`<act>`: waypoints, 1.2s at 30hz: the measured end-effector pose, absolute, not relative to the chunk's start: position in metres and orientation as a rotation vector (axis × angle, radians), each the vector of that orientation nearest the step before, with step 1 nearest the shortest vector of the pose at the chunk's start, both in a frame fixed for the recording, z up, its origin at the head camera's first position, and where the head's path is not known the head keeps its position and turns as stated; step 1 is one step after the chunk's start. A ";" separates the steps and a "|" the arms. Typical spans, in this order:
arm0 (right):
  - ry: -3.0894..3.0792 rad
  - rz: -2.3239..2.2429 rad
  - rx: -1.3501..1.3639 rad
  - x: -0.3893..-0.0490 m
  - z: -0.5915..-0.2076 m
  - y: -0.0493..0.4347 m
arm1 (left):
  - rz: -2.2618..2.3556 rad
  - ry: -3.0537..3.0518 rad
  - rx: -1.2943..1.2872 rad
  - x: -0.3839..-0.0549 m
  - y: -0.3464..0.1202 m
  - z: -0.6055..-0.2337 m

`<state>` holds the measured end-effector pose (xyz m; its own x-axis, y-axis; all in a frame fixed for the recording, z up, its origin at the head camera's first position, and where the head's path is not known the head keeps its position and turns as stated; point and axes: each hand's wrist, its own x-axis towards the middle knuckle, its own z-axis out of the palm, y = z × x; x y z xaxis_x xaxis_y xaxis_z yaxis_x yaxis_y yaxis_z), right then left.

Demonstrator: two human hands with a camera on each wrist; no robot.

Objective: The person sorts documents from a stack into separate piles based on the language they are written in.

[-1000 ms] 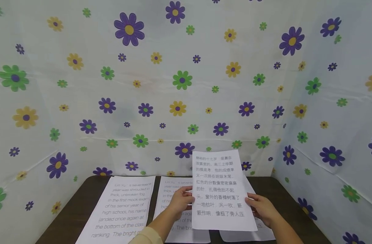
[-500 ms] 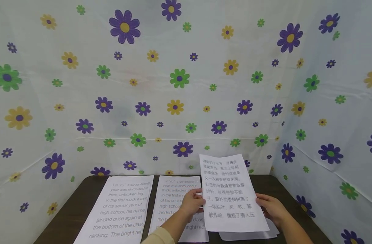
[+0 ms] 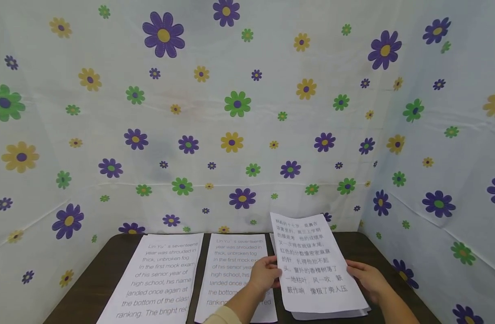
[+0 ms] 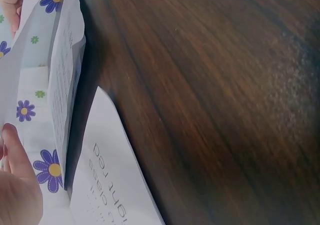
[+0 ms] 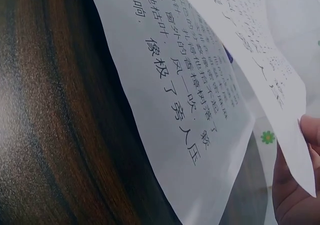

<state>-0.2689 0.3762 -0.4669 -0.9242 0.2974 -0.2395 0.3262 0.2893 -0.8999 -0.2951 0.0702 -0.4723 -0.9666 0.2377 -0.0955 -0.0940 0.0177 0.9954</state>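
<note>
A white sheet of paper [image 3: 312,265] printed with Chinese text is held up, tilted, at the right side of the table. My left hand [image 3: 265,275] pinches its left edge. On the opposite edge, my right hand [image 3: 366,276] grips it between thumb and fingers, as the right wrist view also shows. Below the raised sheet lies a right-hand paper stack [image 5: 165,100], its top page bearing Chinese text too; the head view shows only its lower edge and a sliver at upper left.
Two paper stacks with English text lie to the left: a far-left stack [image 3: 158,274] and a middle stack [image 3: 231,274], partly covered by my left forearm. They rest on a dark wooden table [image 3: 93,270]. A flower-patterned cloth [image 3: 206,112] encloses the back and sides.
Both hands have moved right and slightly down with the sheet, bringing it from partly over the middle stack to above the right-hand stack. The head view has shifted slightly.
</note>
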 end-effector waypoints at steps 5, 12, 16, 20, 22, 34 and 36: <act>2.533 -1.722 0.597 -0.267 -0.468 0.379 | 2.051 2.052 0.144 -0.294 0.074 -0.475; 2.560 -1.692 0.622 -0.265 -0.470 0.380 | 2.039 2.069 0.113 -0.291 0.080 -0.478; 2.565 -1.682 0.643 -0.266 -0.471 0.377 | 2.024 2.074 0.085 -0.291 0.082 -0.482; 2.571 -1.690 0.651 -0.268 -0.473 0.374 | 2.019 2.080 0.073 -0.291 0.085 -0.484; 2.573 -1.692 0.649 -0.269 -0.474 0.373 | 2.010 2.080 0.063 -0.291 0.085 -0.484; 2.581 -1.638 0.728 -0.276 -0.485 0.372 | 1.978 2.100 0.103 -0.287 0.089 -0.490; 2.573 -1.638 0.744 -0.277 -0.488 0.374 | 1.954 2.106 0.109 -0.287 0.089 -0.491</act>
<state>-0.2770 0.3736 -0.4883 -0.8875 0.3877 -0.2490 0.3896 0.3431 -0.8547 -0.2865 0.0894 -0.4914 -0.9619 0.2335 -0.1421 -0.1243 0.0895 0.9882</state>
